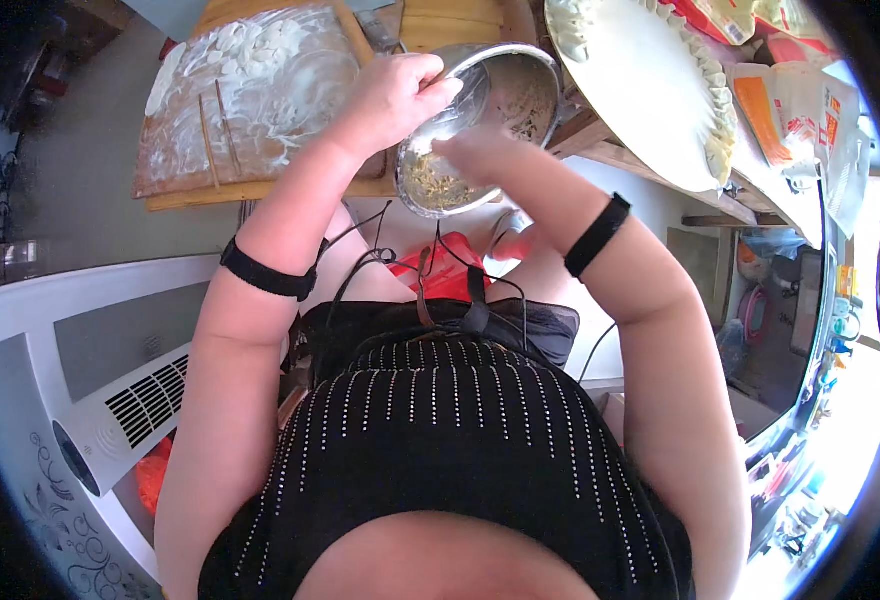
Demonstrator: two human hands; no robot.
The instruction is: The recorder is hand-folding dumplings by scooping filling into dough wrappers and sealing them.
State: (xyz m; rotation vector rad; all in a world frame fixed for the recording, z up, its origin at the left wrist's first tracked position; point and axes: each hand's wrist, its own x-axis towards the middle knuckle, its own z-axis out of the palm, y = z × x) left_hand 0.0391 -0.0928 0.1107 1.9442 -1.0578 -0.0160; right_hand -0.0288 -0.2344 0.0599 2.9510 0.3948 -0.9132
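Observation:
My left hand (pixel 417 94) grips the rim of a metal bowl (pixel 552 82), which is tilted towards me at the table's edge. Crumbly yellow-brown food bits (pixel 436 184) lie in the lower part of the bowl, and more cling to its far wall. My right hand (pixel 477 154) is inside the bowl, blurred, with its fingertips over white stuff beside the bits; whether it holds anything cannot be made out. Left of the bowl, a floured wooden board (pixel 177 150) bears pale dough pieces (pixel 260 45) and two thin wooden sticks (pixel 218 135).
A large round white tray (pixel 635 90) with pleated dumplings (pixel 717 112) along its rim stands at the right. Behind the bowl lie a rolling pin (pixel 353 34) and a broad metal blade (pixel 380 30). Plastic packages (pixel 807 112) lie far right. A white heater-like appliance (pixel 121 420) is at lower left.

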